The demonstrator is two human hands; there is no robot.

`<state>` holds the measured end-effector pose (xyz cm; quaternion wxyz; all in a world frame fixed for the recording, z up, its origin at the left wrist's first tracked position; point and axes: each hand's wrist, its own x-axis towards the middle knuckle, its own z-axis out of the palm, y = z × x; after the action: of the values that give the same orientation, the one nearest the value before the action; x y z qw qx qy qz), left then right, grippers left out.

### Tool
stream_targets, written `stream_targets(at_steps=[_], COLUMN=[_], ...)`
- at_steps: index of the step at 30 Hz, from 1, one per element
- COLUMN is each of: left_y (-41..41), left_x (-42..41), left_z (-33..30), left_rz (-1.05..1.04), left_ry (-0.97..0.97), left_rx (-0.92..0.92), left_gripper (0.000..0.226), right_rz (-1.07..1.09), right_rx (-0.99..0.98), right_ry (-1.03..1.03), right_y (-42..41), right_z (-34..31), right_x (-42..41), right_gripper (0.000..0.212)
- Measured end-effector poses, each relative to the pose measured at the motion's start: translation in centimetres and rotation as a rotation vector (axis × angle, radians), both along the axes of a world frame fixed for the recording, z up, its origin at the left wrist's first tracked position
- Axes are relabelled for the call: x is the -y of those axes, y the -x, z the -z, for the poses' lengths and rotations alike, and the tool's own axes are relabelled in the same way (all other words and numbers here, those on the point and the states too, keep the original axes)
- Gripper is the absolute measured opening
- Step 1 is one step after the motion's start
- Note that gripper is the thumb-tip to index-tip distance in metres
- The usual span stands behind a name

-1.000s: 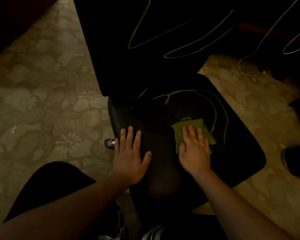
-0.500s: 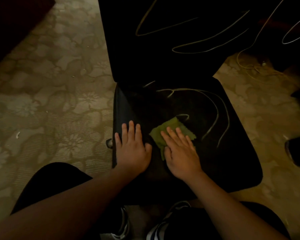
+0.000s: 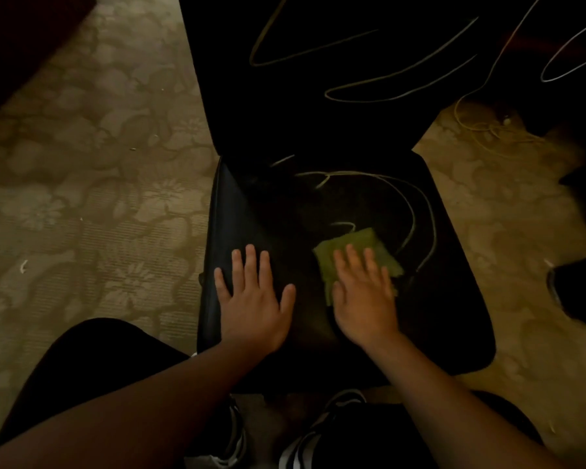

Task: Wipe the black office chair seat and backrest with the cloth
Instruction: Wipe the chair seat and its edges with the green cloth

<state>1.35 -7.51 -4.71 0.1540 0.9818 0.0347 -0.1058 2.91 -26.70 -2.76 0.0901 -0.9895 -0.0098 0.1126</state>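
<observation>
One green cloth (image 3: 356,255), rumpled, on one black seat (image 3: 454,299); two hands: right hand (image 3: 362,299) flat on it, left hand (image 3: 254,299) spread beside

The right hand (image 3: 362,296) lies flat over the green cloth (image 3: 356,252), hiding its near half; only the far corners show past the fingers (image 3: 352,262). The top edge cuts off the chair's backrest (image 3: 318,106). The seat's (image 3: 454,316) near edge is lost behind both forearms. A dark thing (image 3: 579,289) at the right edge is cut off and too dim to tell. Both shoes (image 3: 318,431) are partly hidden.
</observation>
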Motion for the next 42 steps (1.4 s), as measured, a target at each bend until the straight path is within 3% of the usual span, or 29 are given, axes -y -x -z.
stream_targets(at_steps=[3,5,12,21,28,34,42], left_y=[-0.8,-1.5,-4.2,-5.4,-5.8,0.0,-0.8], left_x=[-1.2,-2.2,-4.1,-5.5,-3.4,2.9,1.5], left_z=[0.7,1.3,1.6,2.0,0.1,-0.2,0.9], left_rz=[0.027,0.057,0.136,0.188,0.073,0.191,0.209], left_ry=[0.003,-0.003,-0.060,-0.081,-0.010,0.041,0.035], left_rx=[0.070,0.115,0.157,0.130,0.049,0.063,0.068], left_gripper=[0.077,0.078,0.076,0.073,0.063,0.067,0.065], right_rz=[-0.243,-0.284,-0.121,0.215,0.069,-0.219,-0.030], right_rx=[0.007,0.024,0.018,0.014,-0.023,-0.008,-0.005], right_ry=[0.010,0.006,-0.065,0.025,-0.047,0.007,-0.032], right_y=[2.4,3.0,0.7,0.3,2.1,5.1,3.6], right_z=[0.3,0.5,0.4,0.3,-0.2,-0.1,0.1], right_x=[-3.3,-4.3,-1.6,5.6,0.9,-1.7,3.5], right_gripper=[0.061,0.060,0.056,0.058,0.059,0.057,0.056])
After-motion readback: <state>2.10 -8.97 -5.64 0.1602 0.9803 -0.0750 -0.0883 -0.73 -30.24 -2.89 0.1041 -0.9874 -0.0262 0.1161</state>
